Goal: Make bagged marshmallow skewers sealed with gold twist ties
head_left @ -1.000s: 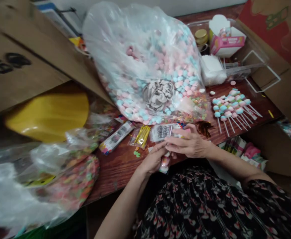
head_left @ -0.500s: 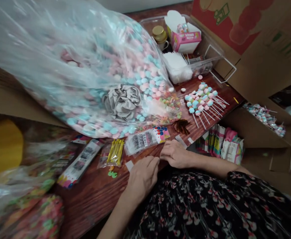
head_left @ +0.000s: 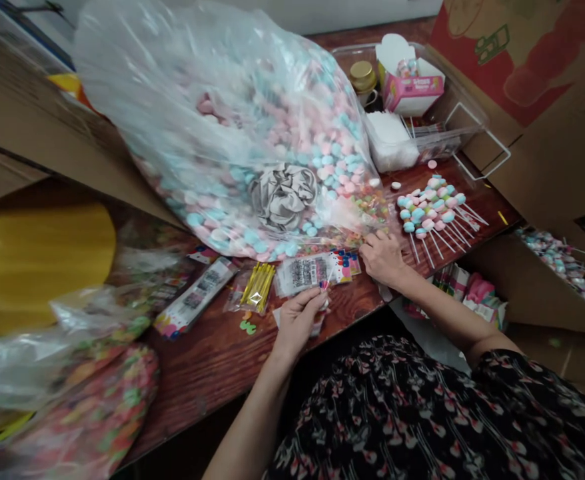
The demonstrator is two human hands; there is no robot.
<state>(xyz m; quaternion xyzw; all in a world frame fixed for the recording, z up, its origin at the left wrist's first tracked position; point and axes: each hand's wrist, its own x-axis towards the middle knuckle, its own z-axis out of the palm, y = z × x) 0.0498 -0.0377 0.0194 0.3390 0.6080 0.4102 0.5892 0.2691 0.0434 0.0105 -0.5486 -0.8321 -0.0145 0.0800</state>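
left hand (head_left: pixel 300 322): grasping a small item (head_left: pixel 321 303), at 6 o'clock of a printed packet (head_left: pixel 305 273)
right hand (head_left: pixel 382 259): fingers curled, grip impossible to tell, at 8 o'clock of marshmallow pops (head_left: pixel 425 213)

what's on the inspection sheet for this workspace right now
surface: wooden table, scattered with small items
job's things: printed clear packet, candy pops on sticks
clutter: big plastic bag of pink and blue candies, gold twist ties
hands: left hand pinches a small pink-tipped stick, detail unclear; right hand lies on the table beside the bag
cables: nothing seen
surroundings: cardboard boxes around the table
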